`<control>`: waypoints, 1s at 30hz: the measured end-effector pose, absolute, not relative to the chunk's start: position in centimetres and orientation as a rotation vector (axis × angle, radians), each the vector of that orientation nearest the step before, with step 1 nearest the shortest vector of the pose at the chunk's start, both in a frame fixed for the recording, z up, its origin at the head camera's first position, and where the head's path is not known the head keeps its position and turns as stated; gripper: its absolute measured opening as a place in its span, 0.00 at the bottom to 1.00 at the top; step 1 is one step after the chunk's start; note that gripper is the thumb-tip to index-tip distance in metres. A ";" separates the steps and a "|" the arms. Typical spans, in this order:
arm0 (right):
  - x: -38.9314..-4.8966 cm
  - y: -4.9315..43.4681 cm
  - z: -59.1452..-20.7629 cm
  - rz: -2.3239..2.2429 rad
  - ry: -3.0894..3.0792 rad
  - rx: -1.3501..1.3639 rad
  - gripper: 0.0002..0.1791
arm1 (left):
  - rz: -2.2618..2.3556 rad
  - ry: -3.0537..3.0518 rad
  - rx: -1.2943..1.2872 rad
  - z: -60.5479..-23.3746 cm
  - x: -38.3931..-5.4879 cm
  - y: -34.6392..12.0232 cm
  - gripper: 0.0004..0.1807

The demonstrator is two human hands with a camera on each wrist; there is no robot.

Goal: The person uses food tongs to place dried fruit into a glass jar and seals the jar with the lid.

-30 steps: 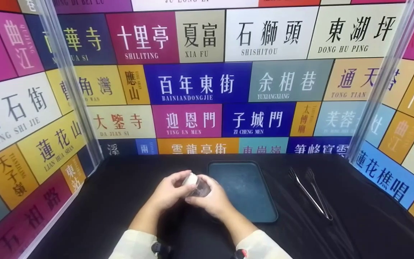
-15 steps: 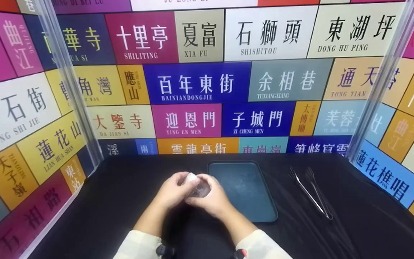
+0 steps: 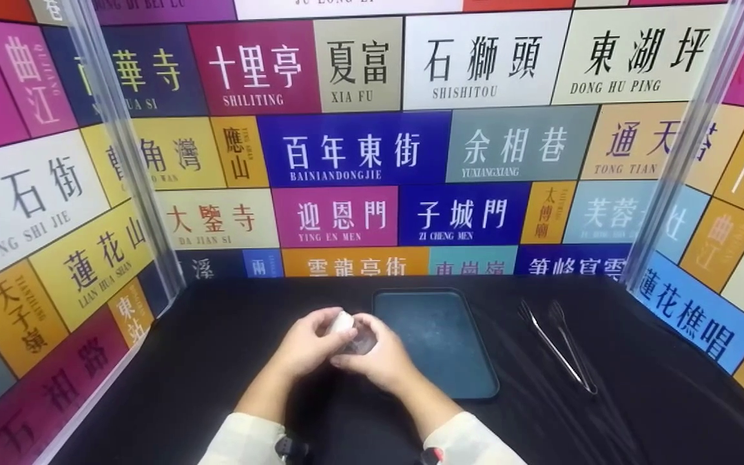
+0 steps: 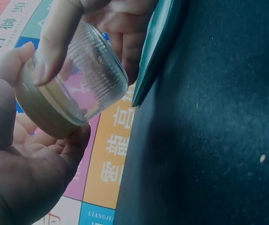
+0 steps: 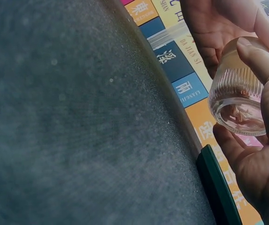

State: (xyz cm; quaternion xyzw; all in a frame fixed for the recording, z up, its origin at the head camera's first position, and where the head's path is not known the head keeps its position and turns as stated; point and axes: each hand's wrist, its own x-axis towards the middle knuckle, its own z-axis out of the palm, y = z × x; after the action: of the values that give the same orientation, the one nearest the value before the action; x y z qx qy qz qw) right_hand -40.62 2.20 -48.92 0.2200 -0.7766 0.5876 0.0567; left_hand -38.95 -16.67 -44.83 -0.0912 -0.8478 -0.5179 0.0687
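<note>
A clear ribbed jar [image 3: 364, 342] with a whitish lid [image 3: 344, 321] is held tilted above the black cloth. My left hand [image 3: 307, 341] grips the lid, thumb and fingers around its rim. My right hand [image 3: 385, 355] holds the jar's body. In the left wrist view the lid [image 4: 42, 103] sits on the jar [image 4: 99, 70]; the right thumb reaches across to the lid's edge. From the right wrist view the jar's base [image 5: 242, 115] faces the camera, with the right fingers [image 5: 228, 140] around it. Whether anything lies inside cannot be told.
Behind the right hand, a dark teal tray [image 3: 436, 342] lies on the black cloth [image 3: 217, 361]. Metal tongs [image 3: 556, 347] rest to its right. Colourful sign-covered panels [image 3: 359, 148] stand at the back and sides, with clear posts [image 3: 126, 148] at the corners.
My left hand and wrist turned a little to the right around the lid, then back to the left. The right hand and jar stay almost in place.
</note>
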 end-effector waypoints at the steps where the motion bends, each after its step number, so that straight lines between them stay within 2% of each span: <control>1: -40.6 2.2 -48.9 1.805 -2.355 0.670 0.46 | -1.565 -2.555 -0.283 -44.9 -39.0 -16.8 0.44; 11: -40.6 2.0 -48.9 1.874 -2.332 0.661 0.46 | -1.575 -2.532 -0.282 -45.1 -39.0 -16.8 0.43; 15: -40.6 1.8 -48.9 2.064 -2.209 0.691 0.43 | -1.586 -2.506 -0.271 -45.1 -38.9 -16.4 0.42; 23: -40.6 1.7 -48.5 2.373 -2.011 0.635 0.39 | -1.961 -2.314 -0.415 -45.2 -38.8 -16.3 0.35; 30: -40.7 2.3 -48.6 2.147 -2.167 0.567 0.37 | -1.920 -2.293 -0.368 -45.7 -39.2 -16.4 0.33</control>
State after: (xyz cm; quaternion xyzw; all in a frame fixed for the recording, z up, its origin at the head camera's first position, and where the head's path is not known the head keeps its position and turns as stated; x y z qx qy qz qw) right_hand -40.67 2.27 -48.58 0.1827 -0.6984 0.6917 0.0194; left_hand -39.23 -16.40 -45.68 -0.1218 -0.7594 -0.6359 0.0644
